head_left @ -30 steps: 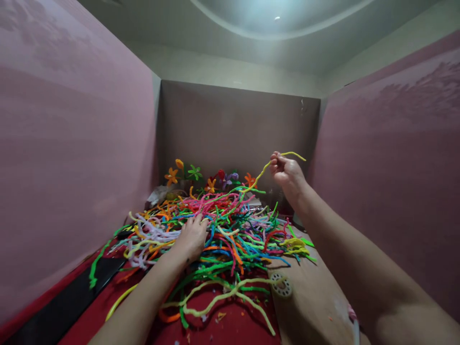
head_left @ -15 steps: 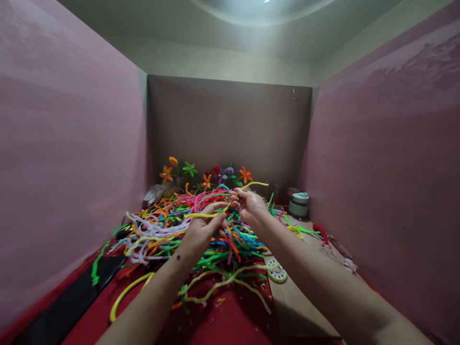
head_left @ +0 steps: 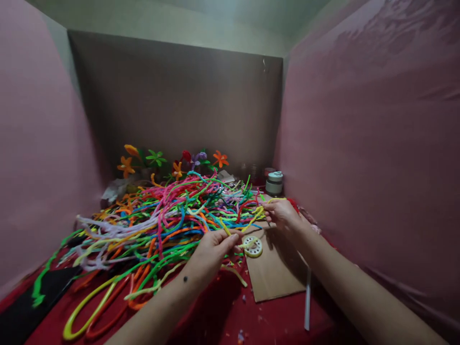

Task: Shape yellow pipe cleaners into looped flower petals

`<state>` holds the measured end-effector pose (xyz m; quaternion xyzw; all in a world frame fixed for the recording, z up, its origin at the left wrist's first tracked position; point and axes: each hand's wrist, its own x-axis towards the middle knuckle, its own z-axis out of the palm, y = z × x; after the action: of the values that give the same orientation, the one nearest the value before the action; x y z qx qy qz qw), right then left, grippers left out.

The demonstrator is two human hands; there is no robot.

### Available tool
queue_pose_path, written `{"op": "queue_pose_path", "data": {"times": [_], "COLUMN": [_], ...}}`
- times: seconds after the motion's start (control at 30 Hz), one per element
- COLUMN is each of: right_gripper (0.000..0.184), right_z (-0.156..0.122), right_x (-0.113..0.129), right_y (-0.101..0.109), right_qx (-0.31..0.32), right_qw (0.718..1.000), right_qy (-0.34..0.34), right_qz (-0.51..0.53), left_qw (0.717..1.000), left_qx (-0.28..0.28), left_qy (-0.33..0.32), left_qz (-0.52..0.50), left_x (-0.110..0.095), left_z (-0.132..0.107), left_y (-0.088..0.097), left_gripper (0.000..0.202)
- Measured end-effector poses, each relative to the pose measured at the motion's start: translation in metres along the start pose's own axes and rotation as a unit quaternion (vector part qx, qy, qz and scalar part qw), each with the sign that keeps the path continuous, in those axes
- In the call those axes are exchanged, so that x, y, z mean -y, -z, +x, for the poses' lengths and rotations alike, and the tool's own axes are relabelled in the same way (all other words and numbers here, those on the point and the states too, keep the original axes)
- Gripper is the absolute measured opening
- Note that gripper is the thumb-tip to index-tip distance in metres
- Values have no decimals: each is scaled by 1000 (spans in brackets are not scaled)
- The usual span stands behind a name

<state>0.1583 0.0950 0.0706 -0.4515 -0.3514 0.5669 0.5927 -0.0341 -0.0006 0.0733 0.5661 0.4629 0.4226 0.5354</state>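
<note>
My left hand (head_left: pixel 220 243) pinches a yellow pipe cleaner (head_left: pixel 224 226) between thumb and fingers, and a short end sticks up past them. To the right and farther off, my right hand (head_left: pixel 282 213) has its fingertips closed on yellow pipe cleaner at the edge of the heap. Whether both hands grip the same strand I cannot tell. A large tangled heap of coloured pipe cleaners (head_left: pixel 168 201) spreads beyond and left of the hands. Just right of my left fingertips, a round white disc with holes and a yellow rim (head_left: pixel 253 247) lies on a cardboard sheet (head_left: pixel 278 275).
Pipe-cleaner flowers (head_left: pixel 178 168) stand behind the heap. A pale green lidded jar (head_left: pixel 275 183) is at the back right. Yellow tubing (head_left: pixel 70 326) loops at the front left of the red-covered table (head_left: pixel 212 316), and a whitish stick (head_left: pixel 308 302) lies by the cardboard. Pink walls flank both sides.
The view has turned right and down. My hands, close together before with a yellow pipe cleaner, are now apart, the right one out over the cardboard's far end and the left one nearer the disc.
</note>
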Motion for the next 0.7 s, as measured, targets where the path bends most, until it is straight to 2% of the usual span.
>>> {"op": "queue_pose_path", "data": {"times": [0.13,0.4,0.57,0.7], "right_gripper": [19,13,13,10], "right_z": [4,7,9,3], "right_x": [-9,-21,-26,-24], "right_y": [3,4,4,4], "right_qx": [-9,-12,-28,-13], "right_qw": [1000,1000,1000,1000], "right_qy": [4,-12,-1,6], "right_qz": [-13,-11,-3,4], "left_qw": [997,994,995,997], "left_qx": [30,49,31,18], "left_qy": [54,80,84,69], "left_qz": [-51,-58,-45,-14], "left_x": [11,13,14,4], "left_z": [4,0,1,-2], "left_y": [-7,-7,-4,-1], "left_gripper": [37,40,40,34]}}
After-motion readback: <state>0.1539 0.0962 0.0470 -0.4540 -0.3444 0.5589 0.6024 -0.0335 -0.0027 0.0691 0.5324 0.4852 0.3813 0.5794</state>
